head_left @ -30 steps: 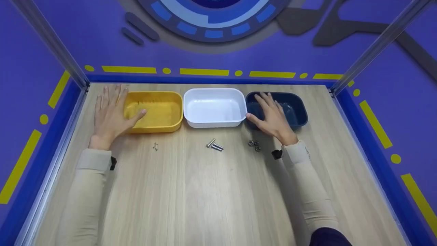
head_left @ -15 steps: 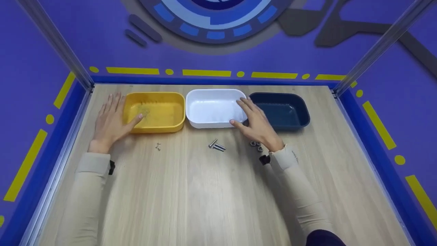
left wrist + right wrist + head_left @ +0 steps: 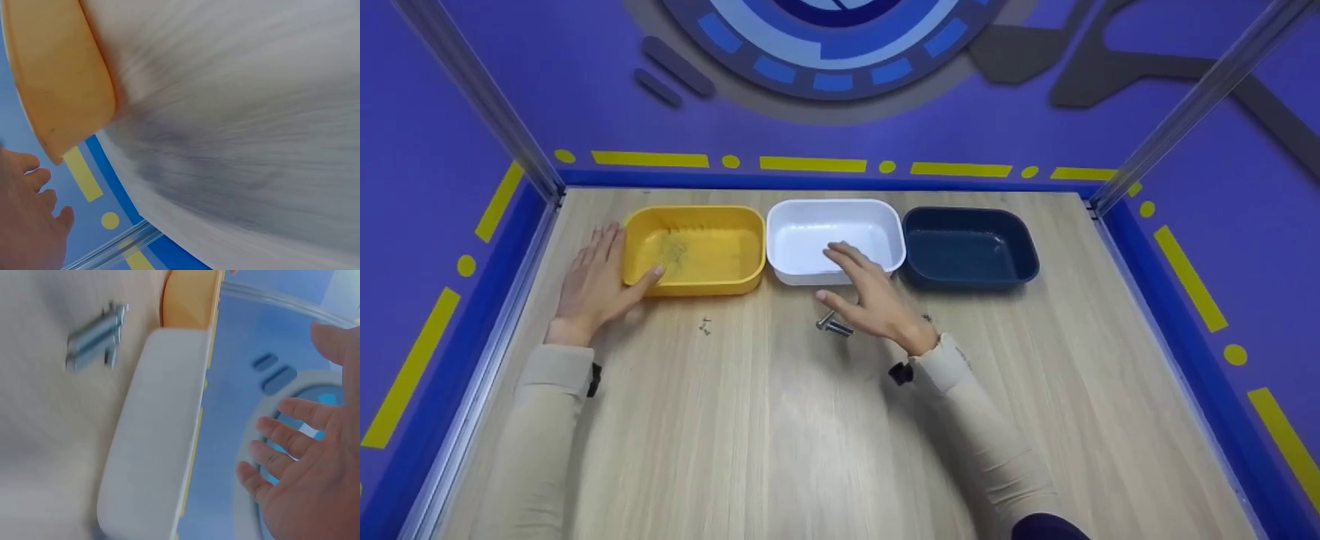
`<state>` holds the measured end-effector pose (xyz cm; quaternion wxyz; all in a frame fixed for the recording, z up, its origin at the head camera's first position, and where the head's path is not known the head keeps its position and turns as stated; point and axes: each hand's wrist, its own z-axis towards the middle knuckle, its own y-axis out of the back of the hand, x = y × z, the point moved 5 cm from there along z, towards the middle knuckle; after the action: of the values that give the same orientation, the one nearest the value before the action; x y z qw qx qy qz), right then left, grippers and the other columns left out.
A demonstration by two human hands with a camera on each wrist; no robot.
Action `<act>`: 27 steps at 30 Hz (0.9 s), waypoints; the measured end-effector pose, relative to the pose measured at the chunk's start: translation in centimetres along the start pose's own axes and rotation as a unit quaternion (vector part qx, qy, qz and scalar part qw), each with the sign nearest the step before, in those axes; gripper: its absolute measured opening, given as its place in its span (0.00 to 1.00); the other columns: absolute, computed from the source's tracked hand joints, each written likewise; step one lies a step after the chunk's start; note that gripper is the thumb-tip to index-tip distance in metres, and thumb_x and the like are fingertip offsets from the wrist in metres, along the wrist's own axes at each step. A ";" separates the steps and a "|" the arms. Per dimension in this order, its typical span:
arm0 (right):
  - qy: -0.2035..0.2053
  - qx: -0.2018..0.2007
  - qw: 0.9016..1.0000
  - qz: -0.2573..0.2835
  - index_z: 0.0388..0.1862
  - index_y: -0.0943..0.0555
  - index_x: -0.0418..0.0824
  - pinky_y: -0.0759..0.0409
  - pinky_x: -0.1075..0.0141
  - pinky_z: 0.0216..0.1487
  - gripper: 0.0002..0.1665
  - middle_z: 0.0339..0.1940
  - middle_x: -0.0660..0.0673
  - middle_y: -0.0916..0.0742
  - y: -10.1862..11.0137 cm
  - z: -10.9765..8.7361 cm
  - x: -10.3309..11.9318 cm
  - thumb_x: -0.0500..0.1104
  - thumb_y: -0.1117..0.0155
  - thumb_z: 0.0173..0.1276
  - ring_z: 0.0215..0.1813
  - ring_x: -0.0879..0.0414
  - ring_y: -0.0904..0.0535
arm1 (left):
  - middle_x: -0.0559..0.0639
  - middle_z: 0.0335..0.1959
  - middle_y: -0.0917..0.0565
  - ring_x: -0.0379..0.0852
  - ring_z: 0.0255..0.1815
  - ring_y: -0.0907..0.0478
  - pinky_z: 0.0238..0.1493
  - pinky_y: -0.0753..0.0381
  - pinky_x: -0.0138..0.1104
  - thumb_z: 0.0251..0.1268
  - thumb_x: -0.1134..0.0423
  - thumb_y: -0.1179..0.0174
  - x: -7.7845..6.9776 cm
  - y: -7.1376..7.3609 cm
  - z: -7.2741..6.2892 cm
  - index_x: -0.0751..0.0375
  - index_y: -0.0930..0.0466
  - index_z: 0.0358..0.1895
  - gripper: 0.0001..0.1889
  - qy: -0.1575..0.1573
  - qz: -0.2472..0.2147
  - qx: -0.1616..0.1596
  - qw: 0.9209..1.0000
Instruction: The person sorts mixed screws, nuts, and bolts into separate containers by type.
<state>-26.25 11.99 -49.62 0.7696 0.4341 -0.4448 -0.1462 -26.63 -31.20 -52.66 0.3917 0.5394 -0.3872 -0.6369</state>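
Observation:
My left hand (image 3: 598,283) lies along the left side of a yellow bin (image 3: 720,286), its thumb over the front left corner; whether it touches is unclear. In the left wrist view the loosely bent fingers of that hand show near the bin's end. My right hand (image 3: 876,301), fingers spread and holding nothing, hovers over the front of a white bin (image 3: 806,247). Below its thumb several silver bolts (image 3: 834,325) lie on the table; the right wrist view shows the bolts (image 3: 95,334) beside the white bin. Metal nuts (image 3: 927,318) are mostly hidden behind the right wrist.
A dark blue bin (image 3: 969,255) stands right of the white one, so the three bins form a row at the back of the wooden table (image 3: 810,435). Tiny screws (image 3: 705,326) lie before the yellow bin. Blue-purple panels (image 3: 840,135) wall in the back and sides.
My right hand has moved left and toward me, from the dark blue bin to the front of the white bin. The left hand has drawn slightly toward me beside the yellow bin.

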 end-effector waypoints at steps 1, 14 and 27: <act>0.005 0.001 1.000 0.003 0.84 0.33 0.43 0.37 0.46 0.85 0.47 0.85 0.43 0.30 -0.4 0.1 0.3 0.69 0.41 0.78 0.86 0.47 0.37 | 0.73 0.87 0.50 0.73 0.88 0.56 0.86 0.54 0.65 0.75 0.28 0.48 0.2 0.0 -0.1 0.72 0.54 0.86 0.56 0.000 -0.001 0.000 1.000; 0.033 0.027 0.998 0.036 0.82 0.31 0.41 0.37 0.54 0.86 0.41 0.81 0.46 0.27 -4.9 0.8 2.9 0.63 0.40 0.81 0.83 0.50 0.33 | 0.71 0.88 0.54 0.71 0.89 0.60 0.86 0.56 0.64 0.77 0.28 0.52 1.5 -1.0 -1.2 0.70 0.59 0.87 0.55 0.010 -0.003 0.015 1.000; 0.036 0.062 0.994 0.081 0.79 0.28 0.38 0.35 0.52 0.85 0.38 0.79 0.40 0.24 -9.2 2.6 4.8 0.58 0.36 0.80 0.82 0.47 0.30 | 0.70 0.88 0.56 0.70 0.89 0.60 0.86 0.55 0.65 0.80 0.30 0.54 1.3 -1.3 -0.7 0.70 0.60 0.87 0.54 -0.006 0.003 0.018 1.000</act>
<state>-24.15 2.34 -53.66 0.7661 0.4482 -0.4590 -0.0395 -26.14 -31.88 -54.46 0.3816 0.5410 -0.4028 -0.6320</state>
